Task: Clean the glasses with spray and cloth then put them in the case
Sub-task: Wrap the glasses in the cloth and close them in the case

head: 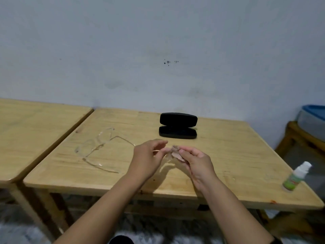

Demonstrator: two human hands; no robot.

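My left hand (149, 155) and right hand (195, 160) pinch a small crumpled cloth (175, 153) between them above the wooden table (228, 155). Clear-framed glasses (98, 147) lie left; the black case (178, 125) sits open behind; the spray bottle (297, 176) stands far right.

Two hands: the left hand (146, 154) and right hand (195, 160), both pinching one small cloth (174, 153). One pair of clear glasses (95, 147) at nine o'clock. One open black case (177, 125) at twelve. One spray bottle (297, 175) at three. Two wooden tables: the main table (228, 155) and a second table (35, 129) at ten.
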